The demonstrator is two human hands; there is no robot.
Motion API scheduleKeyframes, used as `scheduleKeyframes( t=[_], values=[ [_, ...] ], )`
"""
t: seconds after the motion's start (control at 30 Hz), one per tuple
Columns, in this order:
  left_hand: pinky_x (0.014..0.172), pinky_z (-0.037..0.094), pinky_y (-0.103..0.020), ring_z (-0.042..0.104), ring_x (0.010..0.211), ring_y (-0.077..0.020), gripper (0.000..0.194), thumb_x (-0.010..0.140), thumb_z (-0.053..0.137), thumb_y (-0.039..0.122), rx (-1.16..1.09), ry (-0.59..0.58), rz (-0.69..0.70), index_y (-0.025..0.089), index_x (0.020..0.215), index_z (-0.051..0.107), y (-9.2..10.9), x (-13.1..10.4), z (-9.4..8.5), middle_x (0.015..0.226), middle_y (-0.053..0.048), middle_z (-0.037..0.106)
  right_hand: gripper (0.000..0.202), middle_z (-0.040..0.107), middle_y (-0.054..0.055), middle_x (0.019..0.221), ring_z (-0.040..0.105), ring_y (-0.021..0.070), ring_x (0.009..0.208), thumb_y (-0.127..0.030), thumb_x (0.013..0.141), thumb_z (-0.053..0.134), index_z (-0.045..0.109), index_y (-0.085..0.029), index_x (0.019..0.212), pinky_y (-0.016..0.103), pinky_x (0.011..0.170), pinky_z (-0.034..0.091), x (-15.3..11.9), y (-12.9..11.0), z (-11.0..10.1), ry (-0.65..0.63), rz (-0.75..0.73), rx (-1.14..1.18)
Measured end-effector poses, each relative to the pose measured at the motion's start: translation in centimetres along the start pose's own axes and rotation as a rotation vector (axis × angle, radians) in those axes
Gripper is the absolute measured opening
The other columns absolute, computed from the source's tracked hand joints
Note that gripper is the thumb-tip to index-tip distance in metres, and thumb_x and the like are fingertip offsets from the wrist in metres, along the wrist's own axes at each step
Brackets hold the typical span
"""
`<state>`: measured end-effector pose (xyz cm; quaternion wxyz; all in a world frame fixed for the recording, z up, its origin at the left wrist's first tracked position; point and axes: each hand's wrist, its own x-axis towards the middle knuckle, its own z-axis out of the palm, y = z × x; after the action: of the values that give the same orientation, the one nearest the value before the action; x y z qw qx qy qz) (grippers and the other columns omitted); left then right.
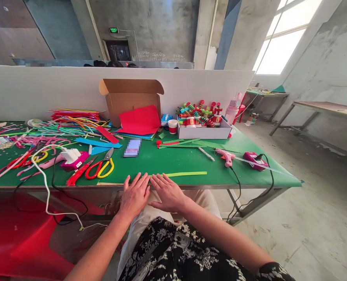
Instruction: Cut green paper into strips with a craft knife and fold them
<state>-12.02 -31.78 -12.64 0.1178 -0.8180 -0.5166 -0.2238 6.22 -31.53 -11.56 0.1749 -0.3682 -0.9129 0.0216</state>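
Note:
My left hand [136, 193] lies palm down at the front edge of the green table, its fingers stretched out. Beside it, nearly touching, my right hand [169, 192] is also flat, with fingers extended over a narrow yellow-green strip [189, 173]. That strip runs rightward from under the right fingertips; its left end is hidden by my hands. To the left of my hands are scissors [105, 166] with red and yellow handles and a red-handled utility knife [78, 172]. A phone [132, 148] with a blurred screen rests farther back.
A pink glue gun [226, 157] and a purple power socket [255, 160] stand at right, cords hanging over the edge. Behind are a white box [204, 133] of colourful figures, a paper cup [172, 127] and a cardboard box [132, 95]. Pipe cleaners [74, 117] are piled at left.

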Motion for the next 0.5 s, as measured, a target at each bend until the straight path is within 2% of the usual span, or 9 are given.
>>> scheduleKeyframes(
  t=[0.13, 0.23, 0.3, 0.4, 0.5],
  values=[
    [0.113, 0.026, -0.061, 0.054, 0.130, -0.0330, 0.042, 0.096, 0.038, 0.023, -0.021, 0.002, -0.013, 0.018, 0.130, 0.062, 0.2, -0.2, -0.2, 0.137, -0.012, 0.061, 0.081, 0.041, 0.021, 0.152, 0.034, 0.0307, 0.145, -0.059, 0.091, 0.055, 0.040, -0.004, 0.148, 0.048, 0.121, 0.025, -0.8, 0.7, -0.4, -0.018, 0.067, -0.009],
    [0.112, 0.025, -0.062, 0.054, 0.129, -0.0328, 0.041, 0.096, 0.038, 0.024, -0.071, -0.029, -0.041, 0.020, 0.129, 0.062, 0.2, 0.2, -0.7, 0.136, -0.012, 0.062, 0.074, 0.043, 0.021, 0.152, 0.035, 0.0307, 0.145, -0.052, 0.092, 0.057, 0.043, -0.005, 0.146, 0.048, 0.121, 0.025, -1.3, 1.7, -1.9, -0.063, 0.159, -0.019],
    [0.110, 0.030, -0.059, 0.056, 0.126, -0.0320, 0.039, 0.096, 0.039, 0.023, -0.107, -0.080, -0.057, 0.022, 0.125, 0.065, -0.1, 1.0, -1.0, 0.133, -0.012, 0.065, 0.062, 0.047, 0.018, 0.149, 0.041, 0.0296, 0.141, -0.047, 0.094, 0.055, 0.049, -0.009, 0.143, 0.047, 0.120, 0.026, -1.3, 2.4, -3.3, -0.106, 0.223, -0.015],
    [0.096, 0.043, -0.049, 0.061, 0.113, -0.0295, 0.041, 0.091, 0.043, 0.017, -0.133, -0.132, -0.069, 0.022, 0.126, 0.063, -1.0, 2.6, -1.2, 0.126, -0.012, 0.068, 0.044, 0.059, 0.016, 0.138, 0.053, 0.0290, 0.129, -0.036, 0.096, 0.054, 0.057, -0.015, 0.134, 0.045, 0.110, 0.039, -1.1, 3.5, -5.2, -0.139, 0.348, -0.022],
    [0.081, 0.047, -0.042, 0.062, 0.101, -0.0276, 0.043, 0.081, 0.048, 0.009, -0.153, -0.171, -0.073, 0.023, 0.118, 0.065, -1.7, 4.0, -1.1, 0.113, -0.010, 0.070, 0.039, 0.066, 0.018, 0.120, 0.060, 0.0311, 0.114, -0.030, 0.094, 0.058, 0.060, -0.014, 0.129, 0.043, 0.096, 0.048, -1.2, 4.5, -6.4, -0.130, 0.449, -0.046]
  ],
)
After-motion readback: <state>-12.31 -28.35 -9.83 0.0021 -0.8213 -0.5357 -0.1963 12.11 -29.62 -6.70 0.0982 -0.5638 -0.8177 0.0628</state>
